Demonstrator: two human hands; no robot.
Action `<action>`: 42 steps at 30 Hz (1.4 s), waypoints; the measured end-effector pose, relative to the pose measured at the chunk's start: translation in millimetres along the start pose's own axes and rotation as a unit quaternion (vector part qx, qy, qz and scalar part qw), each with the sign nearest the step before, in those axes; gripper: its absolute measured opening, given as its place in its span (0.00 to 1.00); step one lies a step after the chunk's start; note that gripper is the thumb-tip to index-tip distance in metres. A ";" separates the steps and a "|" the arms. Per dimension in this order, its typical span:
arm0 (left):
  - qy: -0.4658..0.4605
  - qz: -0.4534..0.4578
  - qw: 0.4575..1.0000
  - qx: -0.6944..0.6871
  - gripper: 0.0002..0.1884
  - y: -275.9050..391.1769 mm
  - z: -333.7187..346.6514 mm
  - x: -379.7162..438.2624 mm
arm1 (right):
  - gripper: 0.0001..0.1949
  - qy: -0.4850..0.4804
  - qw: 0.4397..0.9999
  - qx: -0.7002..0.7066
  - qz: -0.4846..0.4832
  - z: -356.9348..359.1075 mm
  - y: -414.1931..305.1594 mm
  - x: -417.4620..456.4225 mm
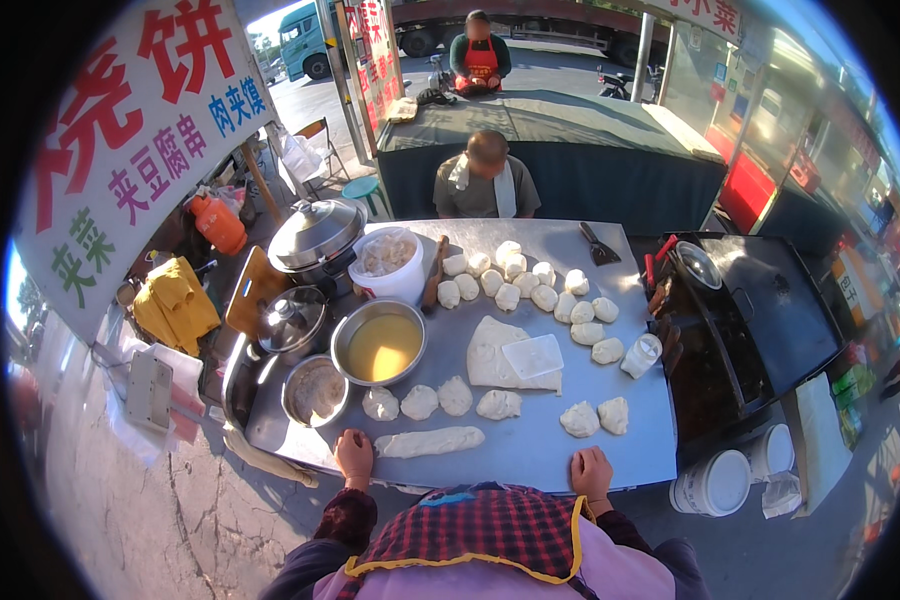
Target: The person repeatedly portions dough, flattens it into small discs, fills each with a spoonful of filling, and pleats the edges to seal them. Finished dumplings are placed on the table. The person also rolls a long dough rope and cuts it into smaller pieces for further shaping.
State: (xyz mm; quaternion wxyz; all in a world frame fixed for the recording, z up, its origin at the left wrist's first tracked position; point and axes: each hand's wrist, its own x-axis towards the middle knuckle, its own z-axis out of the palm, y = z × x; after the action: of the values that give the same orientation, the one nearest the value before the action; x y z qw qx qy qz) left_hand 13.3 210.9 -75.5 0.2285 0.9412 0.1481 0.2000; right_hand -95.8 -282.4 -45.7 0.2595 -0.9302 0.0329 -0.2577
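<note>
My left hand (354,454) rests curled on the near edge of the metal table, beside the left end of a long dough roll (429,442). Farther right, my right hand (591,471) leans on the same edge with its fingers folded; nothing shows in either hand. Two dough lumps (580,420) sit just beyond the right hand. Behind the roll stands a row of several dough pieces (420,403). A flat dough sheet (490,356) lies mid-table, partly under a translucent plastic scraper or lid (532,356). Several shaped dough balls (526,283) form a curved band behind it.
At left stand a bowl of yellow liquid (382,349), a bowl of pale filling or flour paste (316,390), a white bucket (390,277) and lidded pots (316,232). A spatula (600,245), a jar (641,355) and a black griddle (769,300) are rightward. A person (487,180) sits opposite.
</note>
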 end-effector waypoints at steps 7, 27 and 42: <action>0.012 0.013 1.000 0.000 0.06 1.1 -0.6 -0.8 | 0.06 0.007 1.000 0.003 -0.005 -0.8 -0.6 0.0; 0.009 0.009 1.000 0.009 0.06 0.3 -0.8 -0.7 | 0.05 0.001 1.000 0.001 0.002 1.5 1.3 -1.2; -0.004 -0.003 1.000 0.002 0.06 11.5 -8.7 -0.2 | 0.05 -0.004 1.000 0.001 0.014 1.9 2.6 -3.1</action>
State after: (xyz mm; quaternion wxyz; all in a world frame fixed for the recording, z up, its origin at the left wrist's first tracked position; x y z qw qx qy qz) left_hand 11.5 204.2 -62.7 0.2282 0.9418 0.1509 0.1955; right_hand -97.4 -283.2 -49.8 0.2638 -0.9306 0.0442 -0.2501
